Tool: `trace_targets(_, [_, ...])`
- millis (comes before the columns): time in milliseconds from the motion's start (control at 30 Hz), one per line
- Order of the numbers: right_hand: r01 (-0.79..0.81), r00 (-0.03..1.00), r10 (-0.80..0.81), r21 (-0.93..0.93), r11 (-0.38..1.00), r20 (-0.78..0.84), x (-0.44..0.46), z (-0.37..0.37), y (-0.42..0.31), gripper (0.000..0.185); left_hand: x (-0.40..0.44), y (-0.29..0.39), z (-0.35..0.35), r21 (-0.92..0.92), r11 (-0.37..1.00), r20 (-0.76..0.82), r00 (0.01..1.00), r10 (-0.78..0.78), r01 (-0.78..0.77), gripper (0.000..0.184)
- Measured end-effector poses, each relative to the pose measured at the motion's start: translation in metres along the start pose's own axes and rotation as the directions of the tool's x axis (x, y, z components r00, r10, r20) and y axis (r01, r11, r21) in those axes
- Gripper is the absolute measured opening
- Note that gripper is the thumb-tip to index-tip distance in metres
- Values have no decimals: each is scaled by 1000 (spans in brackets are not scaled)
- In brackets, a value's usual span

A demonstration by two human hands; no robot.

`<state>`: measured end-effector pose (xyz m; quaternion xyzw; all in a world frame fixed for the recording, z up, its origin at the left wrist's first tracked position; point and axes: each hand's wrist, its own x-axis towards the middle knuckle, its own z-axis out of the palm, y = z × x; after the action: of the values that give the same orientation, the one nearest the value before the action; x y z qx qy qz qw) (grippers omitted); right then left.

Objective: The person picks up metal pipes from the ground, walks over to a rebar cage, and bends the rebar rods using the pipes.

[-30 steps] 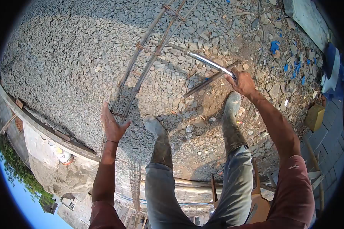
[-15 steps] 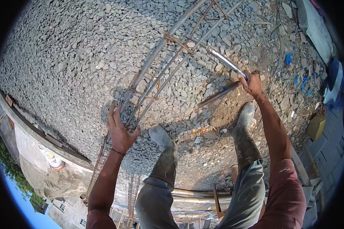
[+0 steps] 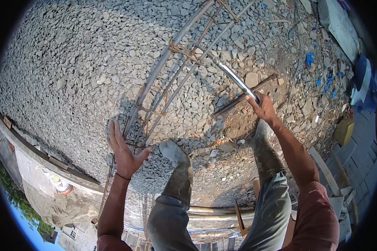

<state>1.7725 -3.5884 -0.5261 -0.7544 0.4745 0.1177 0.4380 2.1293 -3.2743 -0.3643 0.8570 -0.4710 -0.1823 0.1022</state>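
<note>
A long rebar cage (image 3: pixel 165 85) of rods tied with bent stirrups runs from the top of the view down to my left hand (image 3: pixel 125 152). That hand is spread, fingers apart, beside the cage's lower end, and grips nothing. My right hand (image 3: pixel 262 106) is closed around the end of a shiny metal tool (image 3: pixel 234 77), whose far tip lies near the cage's right rod. Under the tool, a rusty metal bar (image 3: pixel 243 97) lies across the ground, close to my right hand.
Gravel (image 3: pixel 71 62) spreads under the cage. My boots stand just below it. A concrete curb (image 3: pixel 46 154) runs along the left, with a white bucket (image 3: pixel 59 183) beyond. At the right are blue scraps, a yellow block (image 3: pixel 344 130) and wooden boards (image 3: pixel 326 173).
The cage shifted right and nearer, then slightly back left. My left hand has opened wider. My right hand, still holding the tool, has moved lower in view.
</note>
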Motion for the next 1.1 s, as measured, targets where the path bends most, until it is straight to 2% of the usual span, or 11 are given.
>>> trace_targets(100, [185, 976, -187, 23, 982, 114, 0, -5, 27, 52, -36, 34, -5, -155, 988, -10, 1000, -29, 27, 74])
trace_targets(133, [229, 960, -222, -23, 973, 172, 1, -3, 37, 57, -58, 46, 8, -447, 853, 220, 957, -189, 271, 66])
trace_targets(233, [257, 924, -228, -57, 965, 306, -8, -16, 47, 69, -54, 90, 81, -583, -63, 793, 550, -261, 810, 51])
trace_targets(300, [213, 875, -219, 63, 975, 431, -6, -21, 53, 73, -50, 56, 166, -474, -778, 773, 617, -144, 413, 48])
trace_targets(333, [216, 847, -277, 183, 959, 453, -7, -35, 39, 76, -35, 42, 202, -426, -893, 684, 697, -214, 144, 49])
trace_targets(433, [-157, 710, -218, 452, 878, 670, -15, -67, 7, 87, 48, 36, 217, -311, -885, 534, 706, -465, -348, 50])
trace_targets(500, [-200, 691, -151, 389, 899, 706, -20, -63, 16, 78, 92, 35, 197, -39, -793, 573, 637, -516, -607, 59])
trace_targets(600, [-267, 672, -211, 497, 825, 710, -25, -68, 13, 44, 106, 10, 235, 288, -803, 366, 835, -411, -522, 67])
trace_targets(667, [-231, 645, -241, 486, 843, 725, -27, -73, 13, 45, 135, 32, 216, -163, -505, 616, 312, -723, -848, 67])
trace_targets(833, [-381, 704, -141, 538, 752, 696, -24, -74, -19, 19, 168, 28, 241, -191, -451, 385, 356, -852, -872, 56])
trace_targets(1100, [-361, 764, -60, 503, 785, 642, -49, -83, -58, 20, 184, 37, 235, -9, -334, 197, 326, -925, -942, 61])
